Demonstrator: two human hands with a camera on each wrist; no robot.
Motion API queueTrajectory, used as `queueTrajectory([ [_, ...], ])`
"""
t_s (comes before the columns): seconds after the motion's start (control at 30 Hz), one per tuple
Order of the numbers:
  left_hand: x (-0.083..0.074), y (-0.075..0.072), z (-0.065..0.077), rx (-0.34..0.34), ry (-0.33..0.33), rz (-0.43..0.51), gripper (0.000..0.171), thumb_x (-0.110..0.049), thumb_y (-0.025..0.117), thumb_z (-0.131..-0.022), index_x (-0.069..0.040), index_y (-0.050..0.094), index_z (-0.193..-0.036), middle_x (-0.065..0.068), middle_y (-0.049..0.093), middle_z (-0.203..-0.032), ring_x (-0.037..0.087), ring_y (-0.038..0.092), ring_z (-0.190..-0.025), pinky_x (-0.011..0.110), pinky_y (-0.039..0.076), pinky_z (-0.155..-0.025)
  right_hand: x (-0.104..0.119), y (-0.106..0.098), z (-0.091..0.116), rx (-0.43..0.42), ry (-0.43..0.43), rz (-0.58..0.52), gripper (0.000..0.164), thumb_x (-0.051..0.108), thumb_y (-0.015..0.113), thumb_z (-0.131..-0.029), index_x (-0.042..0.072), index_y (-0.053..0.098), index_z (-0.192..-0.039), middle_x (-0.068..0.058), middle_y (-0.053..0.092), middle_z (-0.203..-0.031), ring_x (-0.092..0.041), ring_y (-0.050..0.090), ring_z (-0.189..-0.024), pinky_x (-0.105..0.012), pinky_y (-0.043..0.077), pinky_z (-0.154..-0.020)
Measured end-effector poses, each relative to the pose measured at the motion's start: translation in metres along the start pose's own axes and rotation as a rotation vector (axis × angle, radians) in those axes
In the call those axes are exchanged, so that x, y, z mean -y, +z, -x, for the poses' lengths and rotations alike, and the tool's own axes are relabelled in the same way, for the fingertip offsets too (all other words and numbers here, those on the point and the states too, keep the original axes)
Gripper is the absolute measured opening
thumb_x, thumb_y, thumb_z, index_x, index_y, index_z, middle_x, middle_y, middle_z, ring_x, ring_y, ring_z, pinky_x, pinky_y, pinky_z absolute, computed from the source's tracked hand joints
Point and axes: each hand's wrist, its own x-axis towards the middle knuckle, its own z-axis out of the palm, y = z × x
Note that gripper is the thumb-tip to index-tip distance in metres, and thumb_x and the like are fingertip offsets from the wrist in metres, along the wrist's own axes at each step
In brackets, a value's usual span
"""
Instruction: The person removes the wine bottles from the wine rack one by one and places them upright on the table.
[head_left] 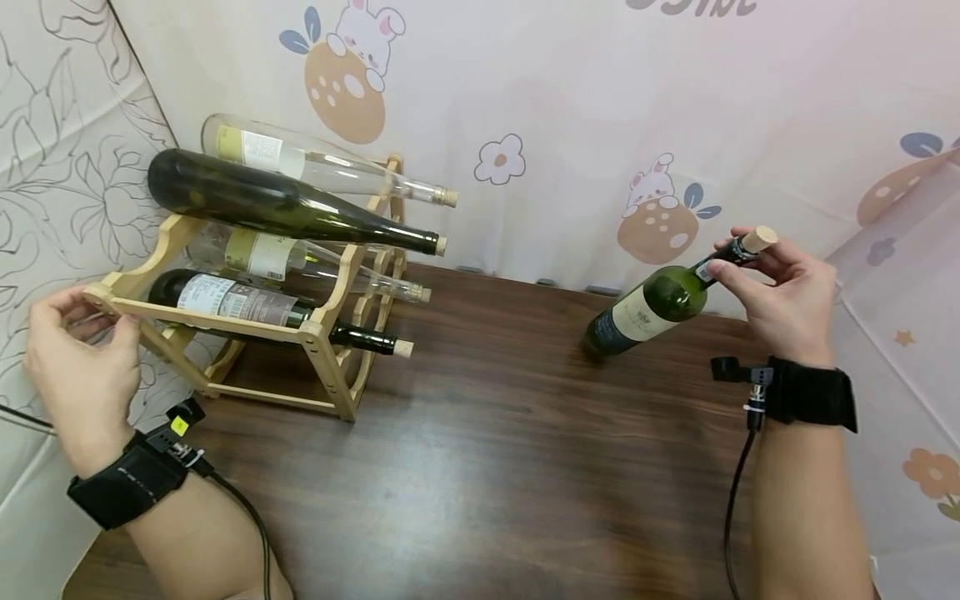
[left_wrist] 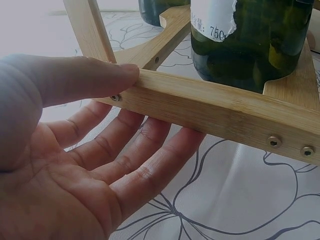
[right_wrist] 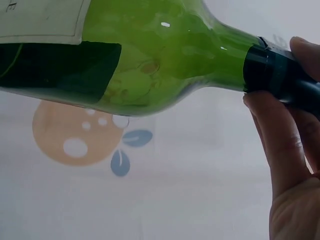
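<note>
At the right, my right hand grips a green wine bottle by its dark neck, thumb on one side and fingers on the other. The bottle tilts, its cork toward the upper right; whether its base touches the table I cannot tell. In the right wrist view, fingertips press the bottle's neck sleeve. On the left, my left hand holds the corner of a wooden wine rack. The left wrist view shows the thumb above the rack's bar and the fingers beneath it.
Across the rack's upper level lie a dark green bottle and a clear bottle. Below them are another clear bottle and a labelled dark bottle. Patterned curtains bound the brown table. Cables trail from both wrists.
</note>
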Motion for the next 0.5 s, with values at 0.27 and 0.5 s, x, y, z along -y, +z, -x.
queueTrajectory([
  [0.27,0.000,0.000,0.001,-0.007,-0.009,0.004,0.045,-0.019,0.063,-0.099,-0.028,0.059,-0.143,-0.027,0.060,-0.125,-0.019,0.051,-0.094,0.007,0.045,-0.091,-0.004,-0.007,-0.020,-0.047,0.072,0.273,0.042,-0.001,0.081,-0.087,0.009,0.076,-0.128,0.020,0.079,-0.093,0.003,0.073,-0.090,-0.006,0.057,-0.079],
  [0.5,-0.001,-0.001,0.000,-0.001,-0.027,-0.031,0.046,-0.023,0.062,-0.100,-0.029,0.057,-0.145,-0.023,0.062,-0.133,-0.020,0.050,-0.096,0.006,0.042,-0.089,-0.019,-0.014,-0.033,-0.109,0.133,0.294,0.043,0.000,0.081,-0.087,0.012,0.076,-0.128,0.025,0.075,-0.087,0.006,0.072,-0.085,-0.004,0.056,-0.076],
])
